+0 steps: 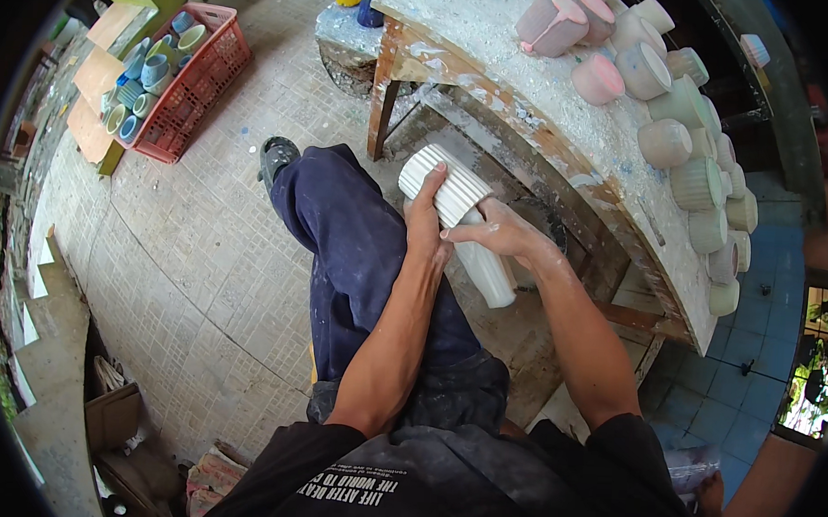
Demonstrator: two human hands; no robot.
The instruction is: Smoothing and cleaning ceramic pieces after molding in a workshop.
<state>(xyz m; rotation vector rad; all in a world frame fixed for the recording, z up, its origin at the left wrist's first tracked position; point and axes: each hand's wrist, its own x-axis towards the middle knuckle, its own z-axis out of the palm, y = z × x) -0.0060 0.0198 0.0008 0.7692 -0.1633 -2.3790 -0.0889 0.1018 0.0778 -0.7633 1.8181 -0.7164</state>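
Above my knees, both hands are on a white pot with ribbed sides (444, 181), tilted with its lower end toward me. My left hand (424, 212) is closed on its near left side, the thumb lying along the ribs and the other fingers hidden beneath. My right hand (498, 233) is closed at the pot's lower end, its thumb reaching toward the left hand; some of its fingers are hidden. From below the right hand a smooth white tapered piece (490, 277) sticks out. Whether it is joined to the pot, I cannot tell. White dust marks my right hand.
A dusty worktable (525, 105) stands ahead and to the right, with pink, grey and green pots (644, 72) along its far side. A red plastic crate (191, 88) of pots sits on the tiled floor at far left. Blue and yellow bottles (371, 2) stand beyond the table's corner.
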